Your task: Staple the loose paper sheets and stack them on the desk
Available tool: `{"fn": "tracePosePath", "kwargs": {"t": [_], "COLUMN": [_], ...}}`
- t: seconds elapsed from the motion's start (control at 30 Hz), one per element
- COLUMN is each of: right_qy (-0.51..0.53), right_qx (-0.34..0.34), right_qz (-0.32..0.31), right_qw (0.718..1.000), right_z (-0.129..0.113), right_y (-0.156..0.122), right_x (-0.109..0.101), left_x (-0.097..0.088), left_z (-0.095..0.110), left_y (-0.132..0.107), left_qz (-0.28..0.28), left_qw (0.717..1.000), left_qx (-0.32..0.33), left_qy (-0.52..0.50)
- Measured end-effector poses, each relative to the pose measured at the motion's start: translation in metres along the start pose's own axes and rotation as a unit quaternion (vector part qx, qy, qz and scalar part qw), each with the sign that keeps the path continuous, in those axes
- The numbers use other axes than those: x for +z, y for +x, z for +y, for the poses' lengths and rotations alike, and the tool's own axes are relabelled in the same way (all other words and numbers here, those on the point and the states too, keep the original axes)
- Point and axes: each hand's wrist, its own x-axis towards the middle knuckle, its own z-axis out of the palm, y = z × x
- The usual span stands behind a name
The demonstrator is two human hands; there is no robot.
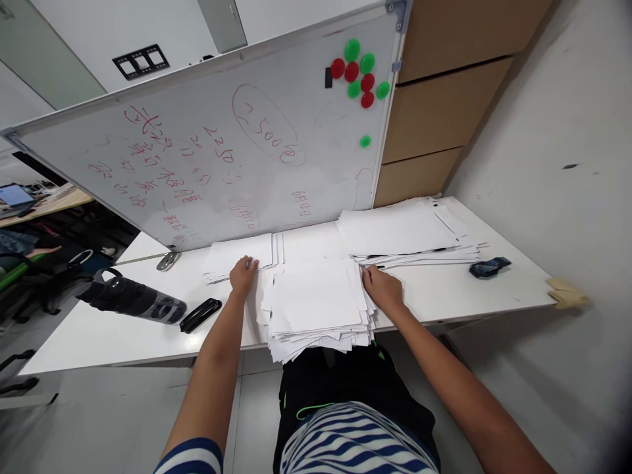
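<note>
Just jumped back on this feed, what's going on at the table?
Someone is handling loose paper. Their left hand rests at the smaller left pile by the whiteboard; their right hand is at the far right corner of the middle stack, which lies unevenly at the table's near edge. Whether either hand grips a sheet is unclear. A third pile lies farther right, with neither hand on it.

A white table [429,289] stands on grey floor [133,415]. A whiteboard [316,145] stands along the table's far side. Far right: 3 stacked brown boxes [439,108] beside a marked grey wall [567,217]. Far left: a wood-toned desk [64,203].
</note>
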Motion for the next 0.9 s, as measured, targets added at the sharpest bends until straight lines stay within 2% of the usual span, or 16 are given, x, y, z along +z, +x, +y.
{"fn": "tracePosePath", "kwargs": {"t": [0.27,0.5,0.57,0.67,0.77,0.9], "right_qy": [0.011,0.006,0.006,0.009,0.015,0.032], "right_qx": [-0.002,-0.001,0.001,0.002,0.002,-0.004], "right_qz": [0.001,0.003,-0.002,-0.007,-0.008,0.008], "right_qw": [1.000,1.000,1.000,1.000,1.000,0.999], "right_z": [0.001,0.000,0.000,0.000,0.000,0.001], "right_y": [0.000,0.001,0.001,0.002,0.001,0.001], "right_x": [0.000,0.001,0.001,-0.001,-0.001,0.001], "left_x": [0.002,0.000,-0.003,-0.010,-0.019,-0.040], "left_z": [-0.002,0.000,0.000,0.004,0.015,0.041], "left_y": [0.002,0.006,0.010,0.014,0.012,-0.014], "left_qz": [-0.005,0.017,0.022,0.045,0.109,0.151], "left_qw": [1.000,0.999,0.998,0.992,0.957,0.868], "left_qx": [0.007,-0.037,-0.056,-0.076,-0.113,-0.180], "left_qy": [0.002,0.024,0.001,-0.089,-0.242,-0.438]}}
